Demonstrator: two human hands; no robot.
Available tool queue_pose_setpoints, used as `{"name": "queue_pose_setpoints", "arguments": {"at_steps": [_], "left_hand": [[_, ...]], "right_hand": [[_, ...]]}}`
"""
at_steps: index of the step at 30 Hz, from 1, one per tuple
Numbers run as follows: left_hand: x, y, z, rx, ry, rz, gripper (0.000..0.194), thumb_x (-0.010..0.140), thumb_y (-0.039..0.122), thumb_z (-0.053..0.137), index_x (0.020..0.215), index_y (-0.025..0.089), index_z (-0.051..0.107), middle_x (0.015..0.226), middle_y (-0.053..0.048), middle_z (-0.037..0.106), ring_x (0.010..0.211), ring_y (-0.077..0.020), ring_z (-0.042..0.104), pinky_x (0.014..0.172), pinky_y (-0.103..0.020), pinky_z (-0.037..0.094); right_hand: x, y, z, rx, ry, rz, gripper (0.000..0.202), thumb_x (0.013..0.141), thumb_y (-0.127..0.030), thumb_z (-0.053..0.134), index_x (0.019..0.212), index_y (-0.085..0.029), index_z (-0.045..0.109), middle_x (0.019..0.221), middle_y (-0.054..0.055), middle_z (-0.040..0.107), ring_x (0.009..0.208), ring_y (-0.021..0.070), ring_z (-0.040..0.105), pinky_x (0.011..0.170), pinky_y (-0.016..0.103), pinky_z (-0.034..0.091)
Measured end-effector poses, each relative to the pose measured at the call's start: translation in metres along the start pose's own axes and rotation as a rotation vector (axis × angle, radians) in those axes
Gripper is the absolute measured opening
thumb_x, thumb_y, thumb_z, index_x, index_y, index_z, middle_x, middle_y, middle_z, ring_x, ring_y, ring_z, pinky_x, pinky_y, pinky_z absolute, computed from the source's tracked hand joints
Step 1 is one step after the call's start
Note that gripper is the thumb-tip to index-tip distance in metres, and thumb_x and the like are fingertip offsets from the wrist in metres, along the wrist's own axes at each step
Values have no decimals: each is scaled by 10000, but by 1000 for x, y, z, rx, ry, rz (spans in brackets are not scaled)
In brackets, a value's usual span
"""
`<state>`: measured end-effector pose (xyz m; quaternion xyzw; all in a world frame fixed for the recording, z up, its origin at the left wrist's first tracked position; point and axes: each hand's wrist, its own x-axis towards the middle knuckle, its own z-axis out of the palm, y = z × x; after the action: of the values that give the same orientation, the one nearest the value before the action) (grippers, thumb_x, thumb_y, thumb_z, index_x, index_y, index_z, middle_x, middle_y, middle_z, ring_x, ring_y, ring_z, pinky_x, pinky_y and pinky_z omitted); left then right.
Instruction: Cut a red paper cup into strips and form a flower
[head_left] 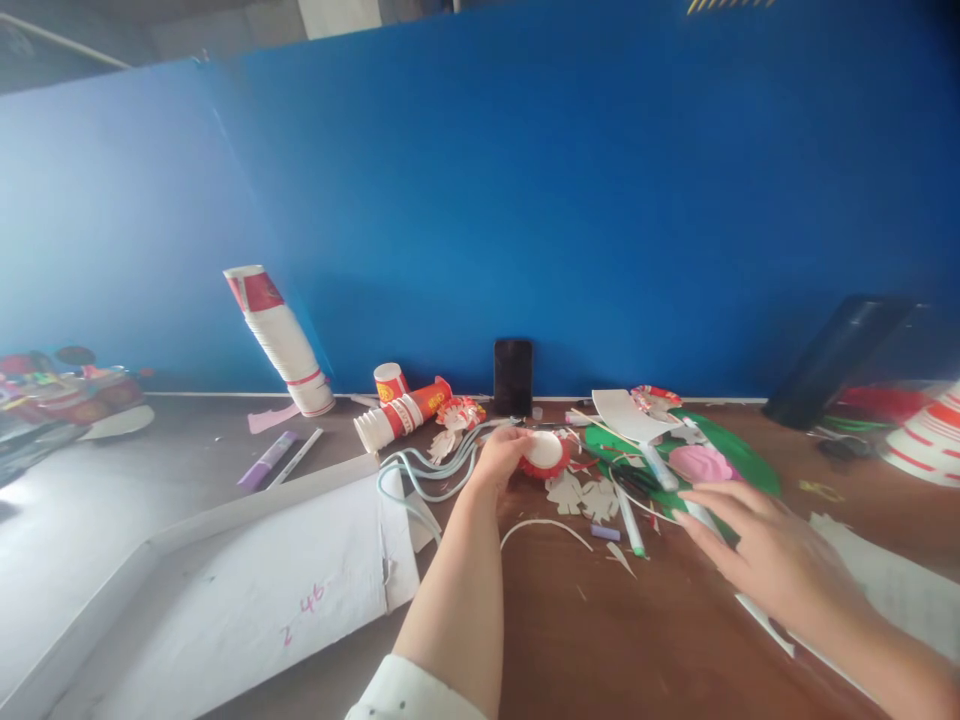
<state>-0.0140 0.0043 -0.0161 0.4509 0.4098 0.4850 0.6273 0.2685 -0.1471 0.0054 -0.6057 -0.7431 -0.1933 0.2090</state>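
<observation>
My left hand (504, 452) reaches to the middle of the table and pinches the edge of a round white piece with a red fringed rim (544, 452). Cut white paper pieces (581, 495) lie just in front of that piece. To the right, my right hand (757, 535) hovers with its fingers spread and nothing held in them. Its fingertips are near a white marker (711, 520) and a pink paper shape (701, 463) on a green round sheet (750, 465). Black scissors (636, 482) lie left of the fingertips.
A black phone (513, 377) stands against the blue partition (525, 200). Paper cups are stacked at the left (285, 345) and lie on their side (405, 415). Pale blue cords (427, 470) and a white box lid (262, 590) are left of my arm; a dark cylinder (840, 360) leans right.
</observation>
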Motion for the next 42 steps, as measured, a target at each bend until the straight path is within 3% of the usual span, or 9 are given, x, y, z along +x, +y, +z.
{"name": "queue_pose_setpoints", "arguments": {"at_steps": [4, 8, 14, 19, 29, 33, 36, 38, 42], "left_hand": [[0, 4, -2, -99, 94, 28, 218, 607, 269, 729, 765, 132, 670, 646, -11, 619, 567, -91, 534, 536, -193, 393], [0, 8, -2, -204, 190, 45, 265, 603, 284, 742, 802, 123, 673, 681, -18, 631, 599, -94, 551, 579, -203, 424], [-2, 11, -1, -241, 201, 34, 250, 621, 258, 726, 817, 117, 664, 693, -21, 633, 612, -89, 559, 578, -191, 417], [1, 8, -2, -218, 189, 45, 242, 624, 252, 717, 818, 118, 662, 692, -20, 630, 618, -92, 557, 570, -189, 408], [5, 3, 1, -132, 166, 67, 165, 648, 252, 683, 745, 129, 630, 624, -9, 605, 551, -87, 515, 532, -195, 376], [2, 9, 3, -120, 181, 38, 117, 643, 224, 675, 686, 136, 612, 575, 0, 581, 515, -82, 495, 521, -198, 377], [-1, 13, 5, -105, 174, 24, 105, 645, 216, 672, 677, 137, 611, 548, 8, 559, 498, -77, 479, 516, -198, 372], [-3, 14, 6, -83, 170, 14, 119, 647, 228, 677, 698, 136, 621, 555, 4, 563, 505, -85, 489, 526, -207, 386], [-6, 14, 7, -81, 134, 13, 141, 650, 243, 676, 726, 136, 625, 579, -9, 580, 527, -107, 521, 564, -239, 429]], "right_hand": [[19, -6, -3, 97, -49, 95, 280, 884, -405, 455, 955, -291, 701, 1064, 25, 701, 926, 254, 665, 693, 353, 513], [41, -31, -5, 218, -216, 166, 255, 865, -382, 469, 896, -321, 715, 991, -13, 719, 798, 209, 675, 599, 298, 482], [79, -78, -2, 308, -431, 165, 228, 858, -353, 479, 841, -302, 701, 885, -28, 734, 775, 193, 656, 597, 278, 405], [103, -92, 15, 245, -568, 281, 234, 811, -393, 514, 930, -267, 671, 957, 38, 732, 844, 268, 663, 589, 314, 391], [100, -99, 46, 417, -558, 312, 200, 740, -232, 525, 921, -201, 604, 904, 76, 716, 818, 248, 671, 631, 317, 431], [99, -87, 38, 610, -564, 298, 133, 778, -281, 519, 795, -227, 639, 784, 25, 714, 734, 211, 669, 638, 306, 456], [102, -80, 25, 728, -482, 269, 154, 786, -340, 548, 723, -232, 637, 719, 14, 696, 693, 199, 653, 639, 302, 472], [105, -79, 16, 824, -440, 290, 175, 786, -367, 569, 848, -236, 666, 685, 13, 676, 628, 183, 629, 583, 289, 468], [111, -83, 4, 1041, -370, 360, 456, 797, -391, 596, 1233, -257, 599, 638, -17, 586, 508, 120, 508, 473, 242, 392]]}}
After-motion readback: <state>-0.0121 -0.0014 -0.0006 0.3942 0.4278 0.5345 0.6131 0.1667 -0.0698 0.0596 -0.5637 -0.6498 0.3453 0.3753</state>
